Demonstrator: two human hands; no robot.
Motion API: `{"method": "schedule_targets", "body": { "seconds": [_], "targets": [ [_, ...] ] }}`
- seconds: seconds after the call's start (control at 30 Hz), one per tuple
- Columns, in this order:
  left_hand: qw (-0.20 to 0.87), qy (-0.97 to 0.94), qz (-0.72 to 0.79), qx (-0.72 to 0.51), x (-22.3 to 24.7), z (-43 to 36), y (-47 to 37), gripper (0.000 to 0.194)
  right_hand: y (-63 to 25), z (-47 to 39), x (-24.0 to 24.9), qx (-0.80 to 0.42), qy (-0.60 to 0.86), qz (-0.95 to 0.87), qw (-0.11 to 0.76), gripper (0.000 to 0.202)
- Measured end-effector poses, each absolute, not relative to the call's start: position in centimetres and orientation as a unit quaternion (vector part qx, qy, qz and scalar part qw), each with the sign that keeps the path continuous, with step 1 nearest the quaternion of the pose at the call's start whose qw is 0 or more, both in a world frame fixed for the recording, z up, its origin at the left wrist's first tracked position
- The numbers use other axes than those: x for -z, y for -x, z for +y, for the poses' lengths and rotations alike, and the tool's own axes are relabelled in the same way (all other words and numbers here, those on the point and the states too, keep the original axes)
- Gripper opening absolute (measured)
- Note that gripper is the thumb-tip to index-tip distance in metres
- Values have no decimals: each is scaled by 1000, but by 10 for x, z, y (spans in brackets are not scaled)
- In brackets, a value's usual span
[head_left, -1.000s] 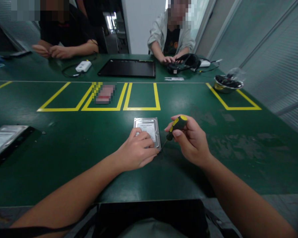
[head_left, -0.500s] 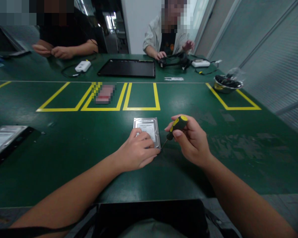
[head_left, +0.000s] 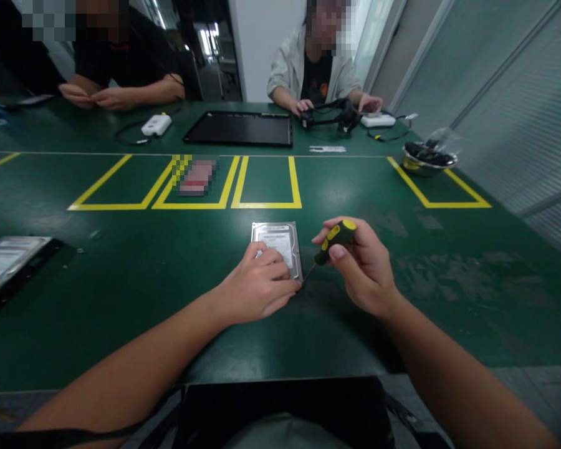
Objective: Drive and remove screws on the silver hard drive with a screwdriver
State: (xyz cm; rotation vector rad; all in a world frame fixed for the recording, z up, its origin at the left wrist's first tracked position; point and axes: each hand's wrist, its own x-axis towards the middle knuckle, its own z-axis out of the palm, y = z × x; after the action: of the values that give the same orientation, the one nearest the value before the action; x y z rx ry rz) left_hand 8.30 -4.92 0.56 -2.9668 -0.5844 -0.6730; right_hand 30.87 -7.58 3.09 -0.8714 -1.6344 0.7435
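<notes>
A silver hard drive (head_left: 287, 240) with a white label lies flat on the green table, in front of me. My left hand (head_left: 262, 284) is closed over its near left part and grips it, covering much of the label. In my right hand (head_left: 367, 268) is a screwdriver (head_left: 337, 240) with a black and yellow handle, pinched between thumb and fingers. Its thin shaft slants down to the left, and the tip meets the drive's near right corner beside my left fingertips. The exact spot under the tip is too small to make out.
A second hard drive (head_left: 9, 262) on a black bracket lies at the left. Yellow tape frames cross the table; a blurred pinkish object (head_left: 197, 178) lies in one. A metal bowl (head_left: 429, 159) of dark items stands right. Beyond are a black panel (head_left: 240, 129) and two people.
The screwdriver's handle has turned slightly in my right hand, while its tip stays at the drive's corner. My left hand holds still. Across the table, one person's hand has lowered to a white box.
</notes>
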Motion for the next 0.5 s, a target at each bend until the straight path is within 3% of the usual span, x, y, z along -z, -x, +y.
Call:
{"method": "schedule_targets", "body": {
  "seconds": [0.5],
  "targets": [
    [29, 956, -192, 222, -5, -49, -83, 17, -307, -75, -33, -308, 401, -659, 556, 28]
  ]
}}
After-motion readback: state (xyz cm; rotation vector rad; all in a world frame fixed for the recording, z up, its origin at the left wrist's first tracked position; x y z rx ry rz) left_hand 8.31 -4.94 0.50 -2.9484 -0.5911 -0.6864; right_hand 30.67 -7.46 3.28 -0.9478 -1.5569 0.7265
